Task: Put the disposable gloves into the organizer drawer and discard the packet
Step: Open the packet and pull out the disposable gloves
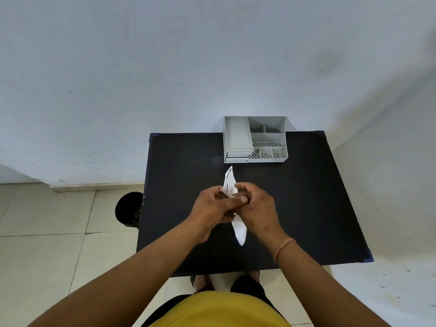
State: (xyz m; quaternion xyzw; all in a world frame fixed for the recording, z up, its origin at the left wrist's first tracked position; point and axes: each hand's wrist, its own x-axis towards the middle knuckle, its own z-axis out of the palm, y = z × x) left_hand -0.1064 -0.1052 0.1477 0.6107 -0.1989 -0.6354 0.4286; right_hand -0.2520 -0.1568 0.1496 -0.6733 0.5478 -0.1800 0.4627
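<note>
Both hands hold a white packet (239, 230) above the middle of the black table (306, 197). My left hand (212, 206) grips it from the left, my right hand (257, 206) from the right, fingers meeting around its middle. The packet stands on edge, one end sticking out beyond the fingers toward the organizer, the other pointing toward me. No gloves show outside it. The grey organizer (256, 139) stands at the table's far edge, its small drawers (237, 156) at the front left pushed in.
A dark round bin (128, 210) stands on the tiled floor just left of the table. A pale wall rises behind the table. My feet show under the table's near edge.
</note>
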